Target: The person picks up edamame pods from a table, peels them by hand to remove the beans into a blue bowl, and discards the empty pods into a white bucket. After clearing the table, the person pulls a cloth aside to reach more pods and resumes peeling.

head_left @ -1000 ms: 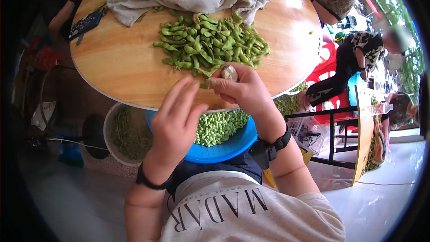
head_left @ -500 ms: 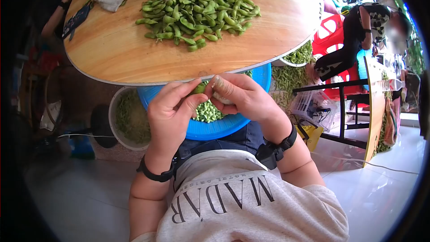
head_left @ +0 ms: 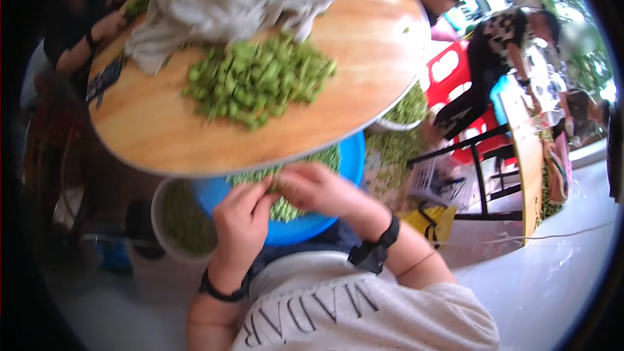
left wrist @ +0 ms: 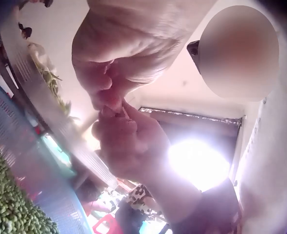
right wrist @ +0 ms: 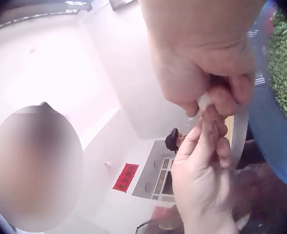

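Both hands meet fingertip to fingertip over the blue basin [head_left: 353, 162], which holds shelled green beans [head_left: 284, 210]. My left hand [head_left: 242, 218] pinches a green bean pod [head_left: 273, 184], mostly hidden by the fingers and blurred in the head view. My right hand [head_left: 316, 188] has its curled fingers and thumb on the same pod from the other side. In the right wrist view something white [right wrist: 205, 101] shows among the right hand's fingers. Just beyond the hands, a heap of unshelled green pods [head_left: 260, 78] lies on the round wooden table [head_left: 370, 32].
A crumpled light cloth [head_left: 227, 0] lies behind the heap. The table's edge runs close in front of the hands. A pale bucket [head_left: 159, 221] with green contents stands left of the basin. Another person [head_left: 497, 45] bends by red chairs [head_left: 448, 71] at the right.
Hands first worked at the table's edge near the heap, then drew back over the basin with a pod between them. They stay there now, fingertips closer together. The head view has shifted.
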Action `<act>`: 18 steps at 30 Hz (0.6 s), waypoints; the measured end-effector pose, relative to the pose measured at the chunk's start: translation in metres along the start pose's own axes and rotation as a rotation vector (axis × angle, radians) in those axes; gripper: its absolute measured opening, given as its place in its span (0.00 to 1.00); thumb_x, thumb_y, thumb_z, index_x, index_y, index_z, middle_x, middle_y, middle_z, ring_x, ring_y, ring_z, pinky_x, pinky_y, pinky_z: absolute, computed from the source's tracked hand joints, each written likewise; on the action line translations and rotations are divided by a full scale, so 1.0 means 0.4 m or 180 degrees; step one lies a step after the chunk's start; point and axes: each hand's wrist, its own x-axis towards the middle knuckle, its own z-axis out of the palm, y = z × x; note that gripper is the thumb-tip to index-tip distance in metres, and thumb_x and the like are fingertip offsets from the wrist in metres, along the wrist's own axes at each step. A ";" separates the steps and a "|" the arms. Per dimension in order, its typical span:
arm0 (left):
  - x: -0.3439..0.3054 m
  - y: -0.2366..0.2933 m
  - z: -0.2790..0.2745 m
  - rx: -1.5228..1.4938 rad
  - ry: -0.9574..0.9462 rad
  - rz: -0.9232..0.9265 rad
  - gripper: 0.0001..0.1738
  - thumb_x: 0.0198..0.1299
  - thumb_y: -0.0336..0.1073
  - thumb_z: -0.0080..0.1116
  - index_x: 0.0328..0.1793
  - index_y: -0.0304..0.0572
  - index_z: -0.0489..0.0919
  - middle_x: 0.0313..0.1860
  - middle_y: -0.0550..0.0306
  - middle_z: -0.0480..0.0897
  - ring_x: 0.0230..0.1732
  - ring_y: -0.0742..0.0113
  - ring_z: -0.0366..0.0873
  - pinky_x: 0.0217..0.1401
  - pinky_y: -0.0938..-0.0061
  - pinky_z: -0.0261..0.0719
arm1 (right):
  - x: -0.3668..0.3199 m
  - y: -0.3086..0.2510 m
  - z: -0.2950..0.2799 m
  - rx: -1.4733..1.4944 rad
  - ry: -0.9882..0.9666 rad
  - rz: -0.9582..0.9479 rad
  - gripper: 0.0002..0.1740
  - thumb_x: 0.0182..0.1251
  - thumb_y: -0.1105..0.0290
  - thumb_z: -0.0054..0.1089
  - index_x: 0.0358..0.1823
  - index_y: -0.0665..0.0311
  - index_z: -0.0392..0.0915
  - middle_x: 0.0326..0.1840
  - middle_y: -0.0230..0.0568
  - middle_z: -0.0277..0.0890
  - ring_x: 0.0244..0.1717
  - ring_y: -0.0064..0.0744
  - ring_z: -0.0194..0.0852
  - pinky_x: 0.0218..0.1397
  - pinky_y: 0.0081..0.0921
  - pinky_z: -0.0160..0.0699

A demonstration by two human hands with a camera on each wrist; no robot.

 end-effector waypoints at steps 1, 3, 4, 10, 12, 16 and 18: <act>0.000 0.000 0.003 0.0050 0.0040 0.0064 0.09 0.45 0.20 0.59 0.36 0.32 0.78 0.26 0.46 0.77 0.27 0.53 0.76 0.29 0.69 0.73 | 0.003 0.007 0.001 0.0122 -0.0045 0.0035 0.17 0.69 0.60 0.45 0.40 0.67 0.75 0.20 0.24 0.63 0.21 0.13 0.56 0.22 0.13 0.57; -0.005 -0.004 0.011 0.0014 0.0104 0.0150 0.09 0.45 0.20 0.59 0.36 0.31 0.78 0.27 0.46 0.78 0.28 0.53 0.77 0.30 0.69 0.74 | 0.005 0.015 0.007 0.0278 -0.0078 -0.0137 0.16 0.69 0.61 0.44 0.40 0.68 0.74 0.19 0.23 0.62 0.20 0.13 0.55 0.21 0.14 0.56; -0.007 -0.009 0.016 -0.0074 0.0142 0.0090 0.09 0.45 0.19 0.59 0.36 0.31 0.78 0.27 0.47 0.78 0.27 0.55 0.77 0.30 0.69 0.74 | 0.004 0.016 0.007 0.0303 -0.0094 -0.0160 0.16 0.69 0.61 0.44 0.37 0.69 0.74 0.18 0.24 0.61 0.19 0.14 0.55 0.20 0.15 0.56; -0.020 -0.020 0.030 -0.0562 0.0205 -0.0385 0.07 0.48 0.20 0.58 0.35 0.32 0.79 0.22 0.55 0.76 0.20 0.68 0.72 0.22 0.78 0.68 | 0.008 0.034 0.015 -0.0234 0.0121 -0.0469 0.16 0.68 0.62 0.45 0.30 0.69 0.72 0.17 0.27 0.62 0.20 0.16 0.56 0.21 0.18 0.58; -0.027 -0.008 0.033 -0.1131 0.0165 -0.0996 0.05 0.51 0.21 0.57 0.36 0.32 0.79 0.20 0.60 0.74 0.17 0.75 0.69 0.19 0.82 0.64 | 0.006 0.031 0.017 -0.0597 0.0262 -0.0652 0.16 0.67 0.63 0.46 0.28 0.70 0.71 0.16 0.33 0.64 0.20 0.20 0.57 0.22 0.22 0.61; -0.035 -0.024 0.059 -0.1879 0.0321 -0.1338 0.04 0.57 0.25 0.53 0.37 0.34 0.79 0.19 0.66 0.71 0.15 0.84 0.62 0.15 0.86 0.56 | 0.007 0.033 0.026 -0.0976 0.0506 -0.1039 0.16 0.67 0.64 0.47 0.26 0.71 0.70 0.16 0.41 0.64 0.20 0.25 0.59 0.24 0.28 0.63; -0.028 -0.024 0.058 -0.2030 0.0259 -0.1506 0.06 0.60 0.27 0.51 0.38 0.34 0.79 0.18 0.66 0.71 0.15 0.84 0.61 0.15 0.87 0.54 | 0.011 0.040 0.029 -0.1079 0.0589 -0.1046 0.16 0.66 0.64 0.48 0.25 0.71 0.69 0.16 0.44 0.64 0.20 0.29 0.60 0.24 0.30 0.64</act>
